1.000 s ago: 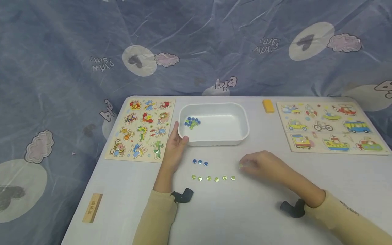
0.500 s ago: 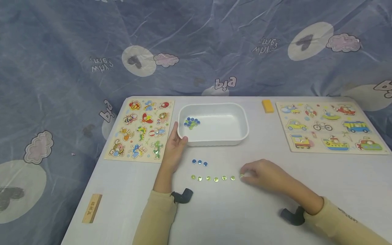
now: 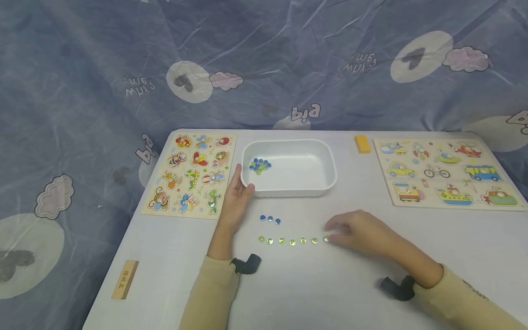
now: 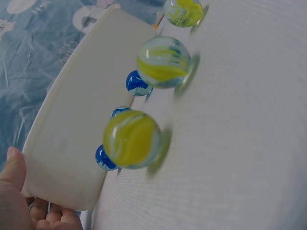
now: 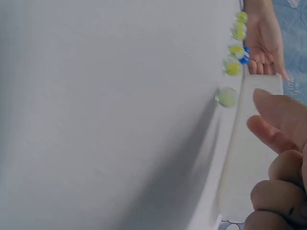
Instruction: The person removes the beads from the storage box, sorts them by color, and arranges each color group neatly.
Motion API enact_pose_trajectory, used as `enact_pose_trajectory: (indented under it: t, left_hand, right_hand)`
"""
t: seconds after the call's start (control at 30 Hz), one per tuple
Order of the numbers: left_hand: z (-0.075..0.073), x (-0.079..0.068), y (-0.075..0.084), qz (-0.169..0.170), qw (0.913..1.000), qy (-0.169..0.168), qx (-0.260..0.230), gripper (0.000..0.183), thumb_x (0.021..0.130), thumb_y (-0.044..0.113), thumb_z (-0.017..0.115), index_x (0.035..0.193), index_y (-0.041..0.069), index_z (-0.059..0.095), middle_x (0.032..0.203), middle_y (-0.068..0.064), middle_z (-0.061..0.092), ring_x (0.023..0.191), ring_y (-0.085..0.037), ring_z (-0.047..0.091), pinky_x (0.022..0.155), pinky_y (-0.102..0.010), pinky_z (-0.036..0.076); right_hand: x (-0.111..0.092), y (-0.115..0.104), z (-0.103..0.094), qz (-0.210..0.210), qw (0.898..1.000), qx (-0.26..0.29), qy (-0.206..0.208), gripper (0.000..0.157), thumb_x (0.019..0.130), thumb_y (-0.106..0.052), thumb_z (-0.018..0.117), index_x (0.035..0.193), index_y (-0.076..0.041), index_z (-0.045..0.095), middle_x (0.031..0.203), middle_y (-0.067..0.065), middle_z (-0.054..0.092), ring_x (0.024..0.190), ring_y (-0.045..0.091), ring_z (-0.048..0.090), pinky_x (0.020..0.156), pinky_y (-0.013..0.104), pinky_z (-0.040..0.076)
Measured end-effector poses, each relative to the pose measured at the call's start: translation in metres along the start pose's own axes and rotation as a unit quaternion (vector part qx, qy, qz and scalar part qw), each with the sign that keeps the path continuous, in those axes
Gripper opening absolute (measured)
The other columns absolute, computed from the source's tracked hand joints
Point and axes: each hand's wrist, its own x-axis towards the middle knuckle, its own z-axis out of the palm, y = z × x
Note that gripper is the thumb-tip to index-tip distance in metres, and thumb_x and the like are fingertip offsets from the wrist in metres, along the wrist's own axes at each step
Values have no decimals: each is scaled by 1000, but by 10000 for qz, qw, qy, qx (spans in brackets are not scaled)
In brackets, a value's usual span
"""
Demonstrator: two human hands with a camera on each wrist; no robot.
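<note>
My left hand (image 3: 235,201) holds the near left corner of a white plastic tray (image 3: 288,193), thumb on the rim and fingers against the outside wall. Blue and yellow-green marbles (image 3: 260,166) cluster at the tray's left end. On the table before it, three blue marbles (image 3: 270,219) form a short row. Nearer lies a longer row of yellow-green marbles (image 3: 292,242). At that row's right end, a yellow-green marble (image 3: 326,238) sits by the thumb tip of my right hand (image 3: 365,233). In the right wrist view, thumb (image 5: 276,108) and forefinger stand apart with nothing between them.
An insect puzzle board (image 3: 189,176) lies left of the tray, a vehicle puzzle board (image 3: 447,172) at the far right. A yellow block (image 3: 362,144) is near the back edge. At the front left lies a wooden block (image 3: 125,279) with printed characters. Patterned cloth (image 3: 264,64) hangs behind.
My right hand came down toward the near side with a yellow-green marble, set it at the row's right end and let it go. The left hand stayed on the tray.
</note>
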Motion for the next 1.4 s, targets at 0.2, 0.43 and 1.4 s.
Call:
enact_pose_trajectory:
  t: [0.2, 0.43, 1.4]
  left_hand:
    - [1, -3, 11, -141, 9999, -39, -81, 72, 95, 19, 55, 153, 26, 12, 158, 15, 13, 148, -14, 14, 118, -23, 23]
    - [3, -6, 23, -137, 9998, -100, -135, 73, 95, 13, 54, 153, 20, 11, 159, 11, 12, 148, -16, 13, 120, -29, 22]
    - [1, -6, 24, -43, 9994, -217, -279, 73, 95, 13, 54, 153, 17, 10, 160, 6, 10, 148, -20, 11, 119, -31, 22]
  right_hand:
    - [15, -4, -25, -316, 9988, 121, 342, 21, 84, -37, 70, 104, -31, 70, 78, -18, 64, 71, 3, 54, 68, 25, 53]
    - [59, -23, -58, -606, 9945, -8, 859, 24, 86, -36, 68, 108, -25, 70, 51, -7, 29, 48, 8, 28, 42, 21, 30]
    - [219, -59, -31, -615, 9963, -570, 190, 27, 91, -24, 62, 116, -14, 66, 125, 4, 64, 123, 25, 54, 112, 41, 40]
